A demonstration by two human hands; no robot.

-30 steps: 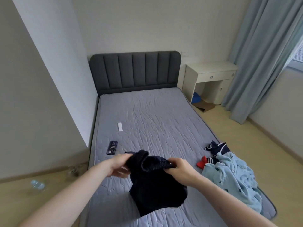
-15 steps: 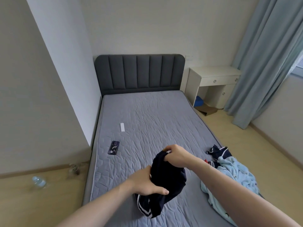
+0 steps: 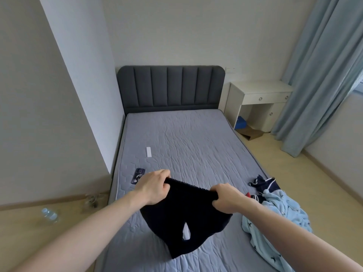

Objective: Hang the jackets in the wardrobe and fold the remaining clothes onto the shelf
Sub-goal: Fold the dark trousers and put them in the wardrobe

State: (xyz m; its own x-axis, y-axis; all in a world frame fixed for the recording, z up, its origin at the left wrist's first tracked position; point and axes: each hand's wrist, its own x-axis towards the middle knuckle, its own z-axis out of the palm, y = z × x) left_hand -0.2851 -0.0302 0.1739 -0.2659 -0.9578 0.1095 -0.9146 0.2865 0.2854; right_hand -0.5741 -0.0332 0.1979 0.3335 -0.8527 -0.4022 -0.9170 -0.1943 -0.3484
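Both hands have a firm grip on the dark shorts; my left hand has its fingers curled round one end of the waistband, my right hand clenches the other end, and the band is stretched taut between them; the garment hangs in the air over the near part of the bed, its legs dangling with a gap of mattress showing through between them.

Judging from this, I am about to lay it flat for folding; the risk is that the legs land twisted or bunched if I drop the band too quickly, giving a lumpy fold; letting one end slip would make the cloth swing and crumple.

To the right, the light blue garment lies heaped at the bed's edge, with a navy striped piece just beyond it; it could slide to the floor if I brush it; the phone sits close to my left hand and could be knocked or covered.
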